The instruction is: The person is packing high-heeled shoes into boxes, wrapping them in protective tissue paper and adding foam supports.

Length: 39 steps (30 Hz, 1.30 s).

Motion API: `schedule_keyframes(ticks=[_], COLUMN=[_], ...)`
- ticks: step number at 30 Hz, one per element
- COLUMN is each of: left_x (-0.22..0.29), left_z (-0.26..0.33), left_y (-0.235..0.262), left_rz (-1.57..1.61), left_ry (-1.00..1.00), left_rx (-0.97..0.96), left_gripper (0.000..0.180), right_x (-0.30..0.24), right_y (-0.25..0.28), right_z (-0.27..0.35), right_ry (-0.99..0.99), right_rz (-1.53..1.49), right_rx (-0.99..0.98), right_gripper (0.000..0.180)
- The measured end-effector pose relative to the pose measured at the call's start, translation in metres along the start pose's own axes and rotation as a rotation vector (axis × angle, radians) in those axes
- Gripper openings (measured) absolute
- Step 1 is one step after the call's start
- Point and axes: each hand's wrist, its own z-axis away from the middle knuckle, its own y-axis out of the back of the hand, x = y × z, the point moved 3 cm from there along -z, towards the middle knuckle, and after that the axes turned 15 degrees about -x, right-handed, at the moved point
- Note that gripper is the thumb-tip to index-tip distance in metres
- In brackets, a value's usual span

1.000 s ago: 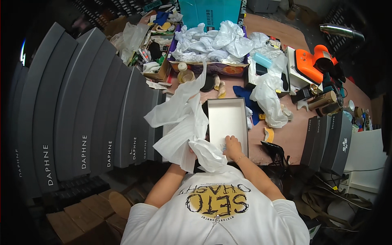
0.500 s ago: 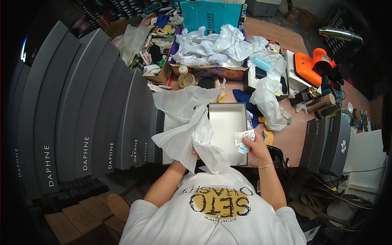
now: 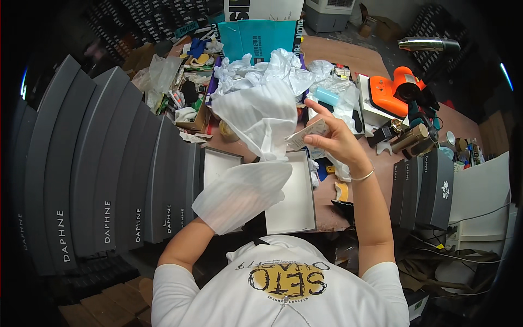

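Observation:
A thin white wrapping sheet [image 3: 256, 117] is raised in front of me, bunched at its middle, its lower part draped over my left hand [image 3: 237, 203]. My left hand shows only faintly through the sheet and grips it from beneath; its fingertips are hidden. To the right, my right hand [image 3: 332, 136] pinches a small printed packet [image 3: 308, 136] under its thumb, the upper fingers stretched out. The packet is close to the sheet's right edge. Below both hands lies a white-lined shallow box [image 3: 294, 210], and a second box part [image 3: 220, 158] sits to its left, partly covered by the sheet.
Grey shoe boxes [image 3: 98, 163] stand in a row at the left, and several more [image 3: 430, 191] at the right. Crumpled white wrapping [image 3: 272, 68] fills a carton at the back. An orange device [image 3: 389, 95], bottles [image 3: 411, 136] and a tape roll [image 3: 341, 191] lie on the table.
Both hands have moved forward and up from near my body. The sheet has risen and now covers my left hand. My right hand has brought the packet in toward the sheet.

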Motion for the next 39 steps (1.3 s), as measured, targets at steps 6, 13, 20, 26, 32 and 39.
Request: schedule_keyframes(ticks=[6,13,20,26,32,39], left_x=[-0.018,-0.059,-0.07,-0.083,-0.122,-0.105], left_z=[-0.006,0.008,0.023,0.03,0.01,-0.01], left_y=[-0.048,-0.03,-0.016,-0.045,-0.037,-0.007], left_rz=[-0.416,-0.449,-0.391,-0.051,-0.028,-0.04], left_ry=[0.299,0.558,0.576,0.471,0.628,0.673], left_rx=[-0.352,-0.201,-0.011,-0.267,-0.421,-0.275], left_gripper=[0.03,0.045,0.044,0.039,0.06,0.073], right_x=[0.128,0.217,0.198,0.166,0.052,0.206], right_y=[0.034,0.01,0.046,0.102,0.062,-0.142], right_z=[0.022,0.098,0.124,0.236,0.171,0.066], right_ry=[-0.451,-0.514,-0.396,-0.746,-0.583,-0.529], right_rz=[-0.467,-0.675,-0.407,-0.049,0.328,0.346], right_rx=[0.174,0.406,0.452,0.47,0.435,-0.229], right_gripper=[0.035,0.024,0.023,0.021,0.024,0.052])
